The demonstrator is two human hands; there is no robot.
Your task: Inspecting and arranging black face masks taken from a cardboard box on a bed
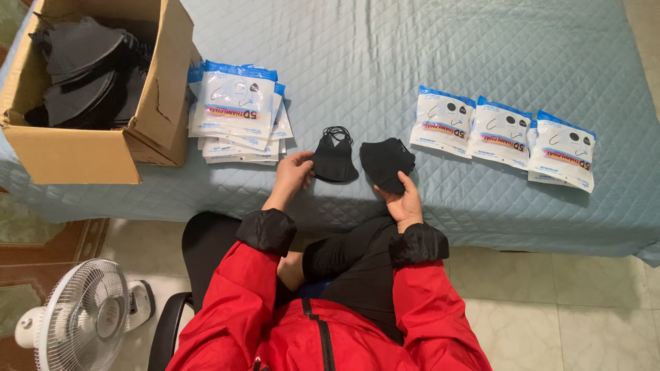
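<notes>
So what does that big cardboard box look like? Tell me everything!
The cardboard box is plain brown and sits at the far left corner of the blue quilted bed cover. Its top flaps are open, and the wall nearest the middle has a ragged tear. Inside lies a heap of black face masks, filling it loosely. A stack of white and blue packets lies right beside its right wall, seemingly touching it. Neither hand touches the box.

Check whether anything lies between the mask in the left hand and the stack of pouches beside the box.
Nothing visible does. The left hand holds a black mask just right of the stack of pouches; only bare quilted cover shows in the gap between them.
</notes>
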